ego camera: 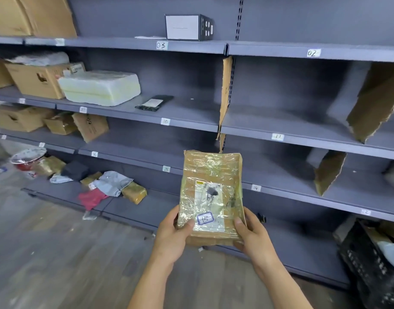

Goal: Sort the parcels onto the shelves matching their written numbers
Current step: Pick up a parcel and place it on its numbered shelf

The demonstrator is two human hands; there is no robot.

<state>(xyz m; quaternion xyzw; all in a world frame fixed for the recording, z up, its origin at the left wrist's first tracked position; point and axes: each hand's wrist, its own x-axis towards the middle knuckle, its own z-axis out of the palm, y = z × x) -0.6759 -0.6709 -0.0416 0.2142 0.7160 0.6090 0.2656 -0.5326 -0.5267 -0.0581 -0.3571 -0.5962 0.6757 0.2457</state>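
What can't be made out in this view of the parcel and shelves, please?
Head view: printed label on the parcel, blurred under glossy tape.
Head view: far-left shelf tags, too small and blurred.
Head view: crate contents, cut off by the right edge.
Head view: parcel underside, hidden by the parcel, left hand and right hand.

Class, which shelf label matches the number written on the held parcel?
The label 15, on the shelf edge just left of the parcel; others read 03, 02, 10, 11, 14.

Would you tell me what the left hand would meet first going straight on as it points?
The left hand holds the tape-wrapped brown cardboard parcel; beyond it, probably the grey shelf edge tagged 15, depth unclear.
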